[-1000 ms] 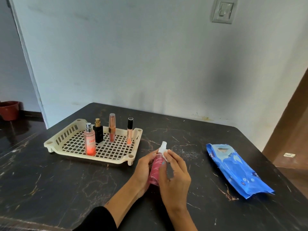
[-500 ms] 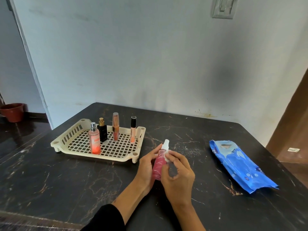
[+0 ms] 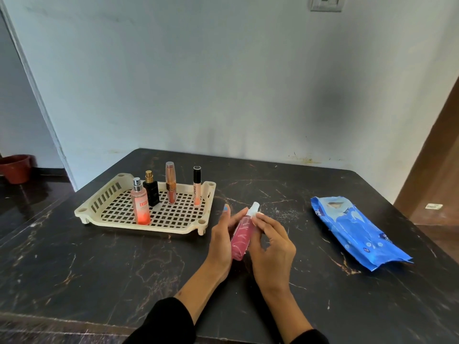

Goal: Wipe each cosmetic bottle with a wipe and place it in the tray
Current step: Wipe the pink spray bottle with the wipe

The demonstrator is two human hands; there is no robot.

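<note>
A pink spray bottle [image 3: 242,238] with a white cap stands tilted on the dark marble table. My left hand [image 3: 221,240] holds its left side. My right hand [image 3: 272,247] presses a small white wipe [image 3: 257,216] against the bottle's neck with its fingertips. To the left lies a cream lattice tray [image 3: 111,212]. Inside it stand a pink perfume bottle [image 3: 141,202], a black bottle with a gold cap [image 3: 151,192], a rose-gold tube [image 3: 171,182] and a slim gloss tube with a black cap [image 3: 197,186].
A blue wipes pack [image 3: 357,228] lies on the table to the right. The wall runs behind the table's far edge. A terracotta pot [image 3: 16,168] sits on the floor at far left. A brown door frame [image 3: 437,150] is at right.
The view has shifted slightly. My right fingers with the wipe have slid up along the bottle toward its cap; the bottle stays in my left hand.
</note>
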